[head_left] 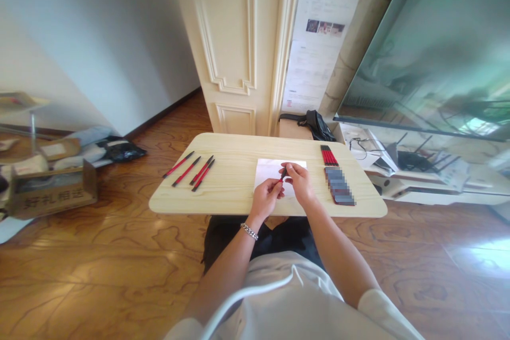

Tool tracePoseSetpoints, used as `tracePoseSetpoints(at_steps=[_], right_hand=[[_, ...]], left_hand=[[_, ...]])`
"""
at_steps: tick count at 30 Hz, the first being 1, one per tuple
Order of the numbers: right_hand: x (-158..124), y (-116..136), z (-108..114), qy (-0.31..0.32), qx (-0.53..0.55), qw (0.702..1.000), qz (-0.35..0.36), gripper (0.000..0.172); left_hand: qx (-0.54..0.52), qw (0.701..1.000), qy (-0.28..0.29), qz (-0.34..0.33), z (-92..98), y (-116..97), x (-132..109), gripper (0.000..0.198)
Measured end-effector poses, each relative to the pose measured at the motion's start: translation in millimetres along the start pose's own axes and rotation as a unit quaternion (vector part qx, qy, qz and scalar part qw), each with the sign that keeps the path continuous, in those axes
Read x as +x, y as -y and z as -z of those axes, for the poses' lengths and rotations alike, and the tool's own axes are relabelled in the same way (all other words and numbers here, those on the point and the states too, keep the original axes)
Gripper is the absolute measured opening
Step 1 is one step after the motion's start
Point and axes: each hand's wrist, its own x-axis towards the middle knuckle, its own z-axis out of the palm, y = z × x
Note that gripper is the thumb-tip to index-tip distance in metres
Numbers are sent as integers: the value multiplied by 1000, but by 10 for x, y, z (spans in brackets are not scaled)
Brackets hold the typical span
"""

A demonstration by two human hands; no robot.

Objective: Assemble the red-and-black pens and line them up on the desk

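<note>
Both my hands meet over a white sheet of paper (pixel 266 170) on a small light wooden table (pixel 231 191). My left hand (pixel 266 196) and my right hand (pixel 299 183) are each closed on one red and black pen (pixel 282 174), which spans between their fingertips. The left wrist wears a metal bracelet. On the left part of the table lie several loose red pens (pixel 191 169). To the right, a tight bundle of red pens (pixel 329 155) lies at the far edge, with a dark flat object (pixel 339 186), blurred out, in front of it.
Wooden floor surrounds the table. A cardboard box (pixel 51 188) and bags sit on the floor at the left. A cream panelled door stands behind the table, a black bag (pixel 316 123) at its foot. At the right a low white shelf (pixel 418 180) carries a router and cables.
</note>
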Motion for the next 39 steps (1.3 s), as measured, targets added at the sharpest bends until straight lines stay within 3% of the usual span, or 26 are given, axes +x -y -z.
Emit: tracePoseSetpoints(at_steps=[12, 23, 29, 35, 39], right_hand=[[71, -160, -4, -78, -87, 993, 23, 42], [25, -26, 21, 5, -20, 1000, 1, 41], [39, -134, 1, -39, -40, 998, 12, 37], [5, -50, -10, -1, 1, 1000, 3, 42], [37, -65, -11, 0, -17, 1000, 12, 37]], left_hand=[[15, 1000, 0, 4, -3, 46, 3, 35], [-3, 1000, -4, 7, -5, 11, 5, 34], [-10, 1000, 0, 4, -9, 17, 8, 35], [-19, 1000, 0, 7, -8, -18, 6, 36], [-19, 1000, -2, 5, -9, -6, 3, 35]])
